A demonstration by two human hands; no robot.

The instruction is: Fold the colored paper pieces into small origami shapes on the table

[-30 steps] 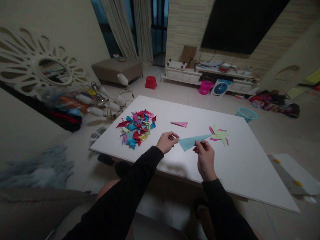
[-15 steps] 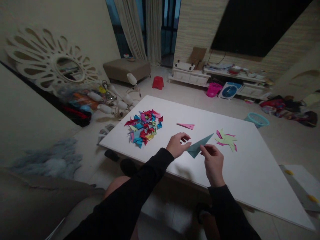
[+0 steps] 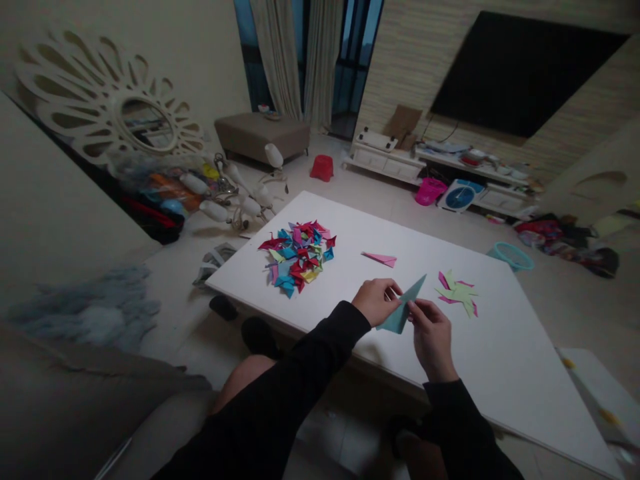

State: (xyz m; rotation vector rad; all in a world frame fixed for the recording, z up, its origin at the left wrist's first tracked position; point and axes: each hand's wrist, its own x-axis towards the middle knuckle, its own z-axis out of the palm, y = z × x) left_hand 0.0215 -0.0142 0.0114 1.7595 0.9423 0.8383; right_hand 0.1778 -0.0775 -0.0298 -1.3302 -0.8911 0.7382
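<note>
A teal sheet of folded paper point(image 3: 396, 321), narrowing to a sharp point at its far end, is held between my two hands just above the table's front edge. My left hand point(image 3: 379, 301) pinches it along its left side, thumb on top. On the other side, the fingertips of my right hand point(image 3: 433, 333) are closed on its right edge. Beyond my left hand a folded pink paper piece point(image 3: 381, 259) lies flat. To the right rests a green and pink pinwheel-shaped paper star point(image 3: 459, 293). A heap of colourful folded paper pieces point(image 3: 299, 256) covers the table's left part.
The white table point(image 3: 505, 360) spans the space before me. Past it stand a red stool point(image 3: 321, 168), a pink bin point(image 3: 429, 192) and a turquoise basket point(image 3: 511, 256). Lamp parts with white shades point(image 3: 214, 211) lie on the floor at left.
My left hand has come in and closed on the teal paper, which now points more steeply away from me. The view has shifted slightly.
</note>
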